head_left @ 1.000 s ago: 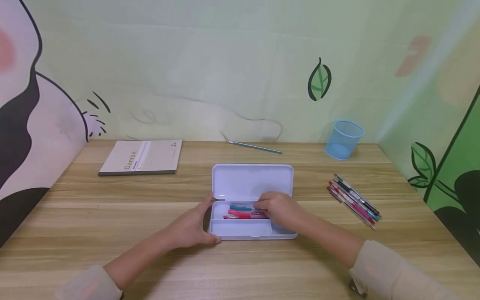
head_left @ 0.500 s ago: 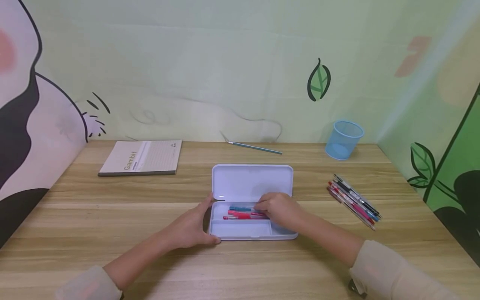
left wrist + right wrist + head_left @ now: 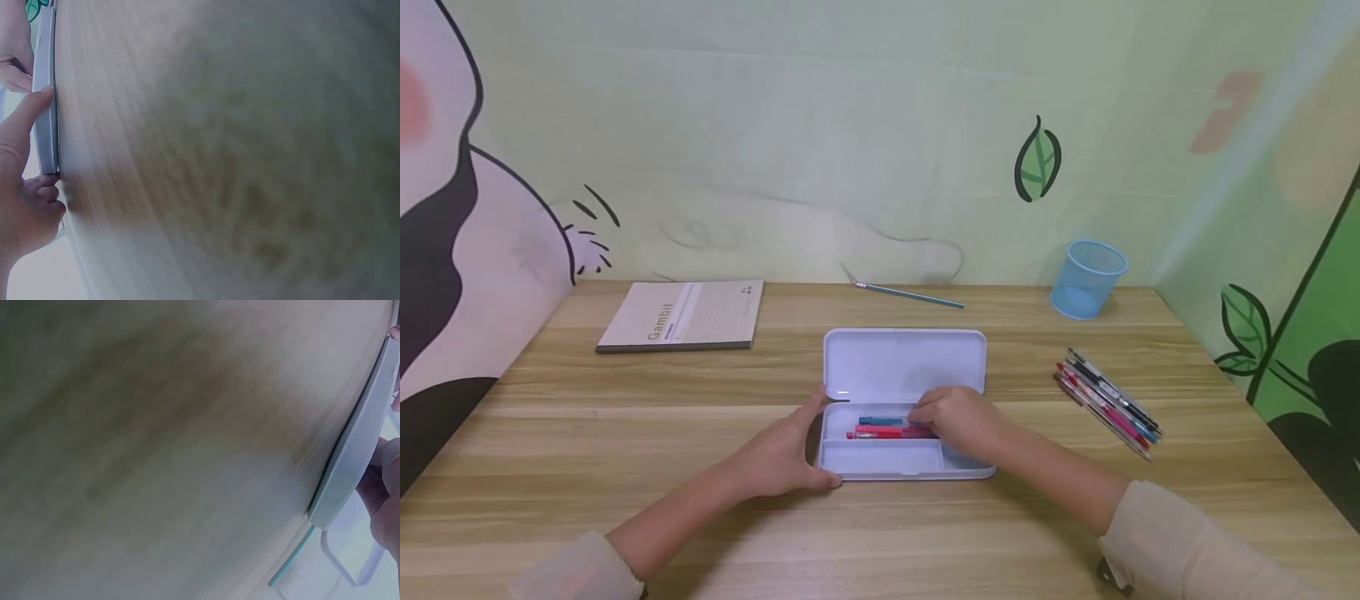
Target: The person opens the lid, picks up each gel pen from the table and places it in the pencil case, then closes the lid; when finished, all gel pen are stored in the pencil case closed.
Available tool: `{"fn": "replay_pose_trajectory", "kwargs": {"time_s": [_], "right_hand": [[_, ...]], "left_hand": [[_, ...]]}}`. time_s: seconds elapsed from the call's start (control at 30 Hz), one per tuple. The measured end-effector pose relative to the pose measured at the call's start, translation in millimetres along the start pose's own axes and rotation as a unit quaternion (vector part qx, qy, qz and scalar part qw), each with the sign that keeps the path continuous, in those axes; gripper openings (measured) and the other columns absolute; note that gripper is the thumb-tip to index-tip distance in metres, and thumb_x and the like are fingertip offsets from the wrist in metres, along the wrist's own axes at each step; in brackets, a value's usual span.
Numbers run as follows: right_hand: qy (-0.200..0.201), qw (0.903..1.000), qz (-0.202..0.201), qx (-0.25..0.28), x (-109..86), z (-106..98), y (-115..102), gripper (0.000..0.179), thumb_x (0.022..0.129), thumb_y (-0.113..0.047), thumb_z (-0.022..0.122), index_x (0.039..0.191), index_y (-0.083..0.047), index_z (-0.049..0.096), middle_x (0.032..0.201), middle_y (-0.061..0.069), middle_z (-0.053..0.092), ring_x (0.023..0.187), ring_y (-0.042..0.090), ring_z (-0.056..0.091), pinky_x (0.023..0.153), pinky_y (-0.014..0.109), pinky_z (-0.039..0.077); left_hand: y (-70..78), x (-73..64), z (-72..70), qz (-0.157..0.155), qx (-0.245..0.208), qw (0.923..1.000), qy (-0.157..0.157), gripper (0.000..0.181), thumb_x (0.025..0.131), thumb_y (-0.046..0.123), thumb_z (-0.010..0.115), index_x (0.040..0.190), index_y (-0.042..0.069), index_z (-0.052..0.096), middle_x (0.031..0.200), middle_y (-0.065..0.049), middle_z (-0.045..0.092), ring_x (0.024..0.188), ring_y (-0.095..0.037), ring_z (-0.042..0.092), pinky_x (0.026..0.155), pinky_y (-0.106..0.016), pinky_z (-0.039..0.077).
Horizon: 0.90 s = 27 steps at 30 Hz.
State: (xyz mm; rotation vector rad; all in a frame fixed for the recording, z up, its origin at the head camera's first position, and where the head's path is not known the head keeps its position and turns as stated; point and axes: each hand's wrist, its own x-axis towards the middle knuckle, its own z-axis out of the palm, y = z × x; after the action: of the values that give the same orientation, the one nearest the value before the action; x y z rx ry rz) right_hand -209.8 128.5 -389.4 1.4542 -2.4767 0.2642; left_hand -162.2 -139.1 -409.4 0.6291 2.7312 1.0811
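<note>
A white pencil case (image 3: 880, 457) lies with its lid (image 3: 904, 362) raised behind it. My left hand (image 3: 778, 454) grips the case's left end, thumb at the front corner and fingers round the back; the left wrist view shows the same hold (image 3: 28, 200). My right hand (image 3: 966, 421) reaches into the rear compartment, its curled fingers pinching the right part of a blue pen (image 3: 880, 421). Red and pink pens (image 3: 887, 432) lie beside that pen, their right ends hidden by the hand. In the right wrist view, the right hand (image 3: 384, 494) is partly cut off beyond the case wall.
Several pens (image 3: 1108, 404) lie in a bunch on the table right of the case. A blue mesh cup (image 3: 1088, 279) stands at the back right. A notebook (image 3: 683, 315) lies at the back left, and a blue pencil (image 3: 912, 296) lies near the wall.
The blue pen has shifted slightly toward the front of the compartment, and the red and pink pens lie straighter and closer together. Both hands have stayed almost in place.
</note>
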Motion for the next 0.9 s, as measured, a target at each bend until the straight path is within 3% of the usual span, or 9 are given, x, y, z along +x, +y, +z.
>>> {"fn": "replay_pose_trajectory", "kwargs": {"time_s": [0.33,0.53,0.9], "right_hand": [[0.0,0.9996,0.019,0.023,-0.9,-2.8,-2.0,0.016,0.076,0.007,0.066,0.085,-0.004,0.074,0.082,0.003,0.068,0.077,0.014,0.064,0.072,0.025,0.05],[-0.008,0.9939,0.089,0.065,-4.4,-17.1,-1.9,0.018,0.078,0.006,0.067,0.094,0.0,0.072,0.091,0.007,0.068,0.087,0.019,0.063,0.078,0.031,0.05],[0.042,0.9865,0.143,0.068,-22.4,-31.0,16.2,0.021,0.077,0.009,0.066,0.096,0.002,0.07,0.094,0.01,0.068,0.09,0.025,0.063,0.078,0.035,0.05]], "left_hand": [[-1.1,-0.8,0.2,0.008,0.0,1.0,0.002,0.116,0.061,0.026,0.086,0.147,0.001,0.011,0.134,-0.008,0.045,0.105,-0.019,0.048,0.095,-0.039,0.036],[-1.0,-1.1,0.1,0.013,0.001,0.9999,0.004,0.115,0.061,0.027,0.085,0.146,0.001,0.012,0.133,-0.008,0.046,0.105,-0.019,0.048,0.095,-0.04,0.037],[0.1,-1.1,0.3,0.009,0.006,0.9999,0.001,0.115,0.062,0.027,0.085,0.146,0.0,0.011,0.134,-0.01,0.045,0.107,-0.02,0.048,0.096,-0.041,0.036]]}}
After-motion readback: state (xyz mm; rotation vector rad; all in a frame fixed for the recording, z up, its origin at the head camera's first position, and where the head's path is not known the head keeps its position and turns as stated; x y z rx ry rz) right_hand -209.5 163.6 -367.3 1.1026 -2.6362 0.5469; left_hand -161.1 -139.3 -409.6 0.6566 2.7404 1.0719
